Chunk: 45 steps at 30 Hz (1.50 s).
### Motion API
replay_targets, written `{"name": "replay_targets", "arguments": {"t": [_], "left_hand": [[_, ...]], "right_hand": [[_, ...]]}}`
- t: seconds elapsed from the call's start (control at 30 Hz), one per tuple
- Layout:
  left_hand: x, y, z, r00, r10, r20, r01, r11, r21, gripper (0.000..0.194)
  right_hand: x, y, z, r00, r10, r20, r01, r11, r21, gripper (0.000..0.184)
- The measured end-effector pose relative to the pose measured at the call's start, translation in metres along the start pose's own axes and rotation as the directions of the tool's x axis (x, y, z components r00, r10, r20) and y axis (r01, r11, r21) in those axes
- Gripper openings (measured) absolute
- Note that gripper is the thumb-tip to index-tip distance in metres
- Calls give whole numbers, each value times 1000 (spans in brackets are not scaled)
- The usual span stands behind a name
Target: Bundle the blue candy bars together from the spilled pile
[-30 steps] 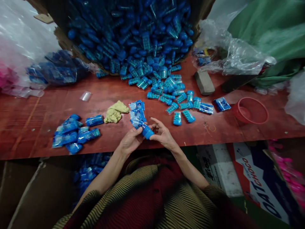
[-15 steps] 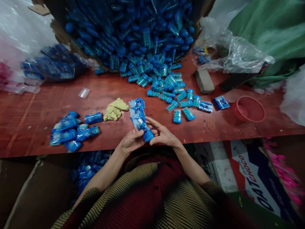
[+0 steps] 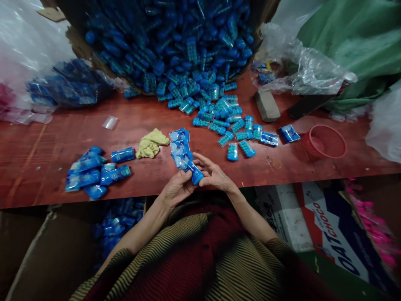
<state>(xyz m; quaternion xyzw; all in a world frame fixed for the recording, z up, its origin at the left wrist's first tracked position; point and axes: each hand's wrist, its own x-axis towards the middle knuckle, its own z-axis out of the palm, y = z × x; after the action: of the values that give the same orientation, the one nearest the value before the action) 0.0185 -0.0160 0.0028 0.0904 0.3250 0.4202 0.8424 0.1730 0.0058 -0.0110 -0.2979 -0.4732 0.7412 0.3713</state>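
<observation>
A small blue-capped bottle (image 3: 196,174) with a printed blue wrapper is tilted between my two hands at the table's near edge. My left hand (image 3: 179,188) is closed around its lower left side, the thumb lying on it. My right hand (image 3: 216,177) has its thumb by the cap and its fingers curled behind the bottle, partly hidden. Just beyond my fingers, a fanned row of flat printed blue sleeves (image 3: 179,146) lies on the table. A crumpled yellow cloth (image 3: 152,143) rests left of those sleeves.
Wrapped bottles (image 3: 84,173) lie in a heap at left. Several unwrapped bottles (image 3: 232,151) spill from a large torn carton (image 3: 82,49) at the back. To the right are a grey block (image 3: 267,106) and a red plastic basket (image 3: 326,142). Boxes (image 3: 332,234) stand below the table edge.
Both hands have shifted slightly to the right with the bottle, which has turned a little. The things on the table lie as before.
</observation>
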Motion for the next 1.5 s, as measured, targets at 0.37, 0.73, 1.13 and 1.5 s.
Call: {"name": "replay_targets", "arguments": {"t": [0.37, 0.73, 1.13, 1.5], "left_hand": [[-4, -6, 6, 998, 59, -6, -60, 997, -47, 23], [-3, -12, 7, 984, 99, -150, -111, 991, -70, 17], [-51, 86, -45, 776, 441, -451, -555, 817, -155, 53], [-2, 17, -34, 896, 322, -305, -249, 935, 253, 32]], "right_hand": [[0, 11, 4, 988, -78, -134, 70, 995, -68, 92], [5, 28, 24, 930, -191, -313, 136, 972, -190, 77], [21, 21, 5, 922, -312, -228, 26, 639, -769, 27], [64, 17, 6, 970, -121, -209, -220, -81, -972, 16]]}}
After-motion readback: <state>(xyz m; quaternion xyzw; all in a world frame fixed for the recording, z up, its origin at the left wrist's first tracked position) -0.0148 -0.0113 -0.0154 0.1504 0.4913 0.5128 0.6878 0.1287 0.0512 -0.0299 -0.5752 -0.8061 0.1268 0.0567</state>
